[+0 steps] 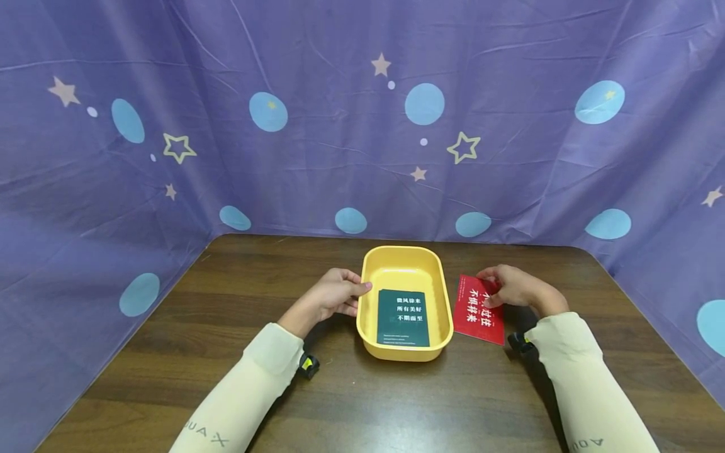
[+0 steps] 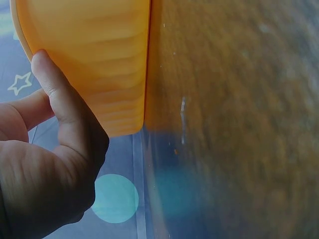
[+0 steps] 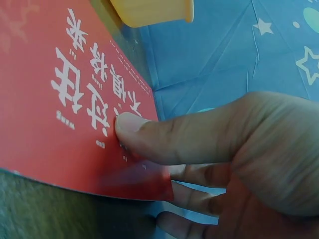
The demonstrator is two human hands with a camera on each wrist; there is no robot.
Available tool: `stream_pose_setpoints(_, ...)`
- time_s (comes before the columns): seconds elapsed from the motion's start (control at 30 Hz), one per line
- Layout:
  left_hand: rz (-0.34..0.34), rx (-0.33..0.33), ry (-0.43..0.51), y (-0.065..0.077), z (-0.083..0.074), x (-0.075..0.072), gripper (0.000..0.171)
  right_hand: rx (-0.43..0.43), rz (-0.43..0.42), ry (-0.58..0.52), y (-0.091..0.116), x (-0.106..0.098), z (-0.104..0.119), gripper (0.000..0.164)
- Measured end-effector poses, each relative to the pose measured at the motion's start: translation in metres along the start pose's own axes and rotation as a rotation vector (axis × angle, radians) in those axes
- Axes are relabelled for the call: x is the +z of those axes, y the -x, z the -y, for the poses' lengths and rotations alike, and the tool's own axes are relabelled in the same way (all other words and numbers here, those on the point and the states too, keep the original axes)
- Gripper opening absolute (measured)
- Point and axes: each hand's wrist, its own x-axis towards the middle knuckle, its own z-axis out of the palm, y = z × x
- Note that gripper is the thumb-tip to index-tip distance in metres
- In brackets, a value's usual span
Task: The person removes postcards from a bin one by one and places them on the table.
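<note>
A yellow plastic tray stands on the table, and a dark green card with white lettering lies inside it. My left hand grips the tray's left rim, thumb over the edge; in the left wrist view the thumb lies against the tray's outer wall. To the right of the tray, my right hand pinches a red card with white lettering by its far right part. The thumb presses on the printed face while the other fingers reach behind the card.
The brown wooden table extends on all sides of the tray. Behind it hangs a purple curtain with stars and blue dots. Dark bands with small devices sit at both wrists.
</note>
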Motion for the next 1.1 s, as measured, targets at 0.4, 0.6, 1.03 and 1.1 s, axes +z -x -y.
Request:
stream_pose_setpoints(0.4, 0.001, 0.01, 0.004, 0.007, -0.005, 0.002, 0.026, -0.018, 0.003, 0.061, -0.003, 0.002, 0.001, 0.064)
stream_pose_setpoints(0.6, -0.002, 0.003, 0.014, 0.002, -0.002, 0.0, 0.027, -0.036, 0.004, 0.074, -0.002, 0.002, 0.004, 0.061)
stream_pose_setpoints(1.03, -0.003, -0.004, 0.006, 0.001, 0.0, 0.0, 0.028, -0.034, 0.012, 0.105, -0.002, 0.001, 0.004, 0.057)
stream_pose_setpoints(1.1, -0.002, -0.007, 0.008, 0.001, 0.001, -0.001, 0.028, -0.042, -0.009, 0.121, -0.001, 0.0, 0.004, 0.056)
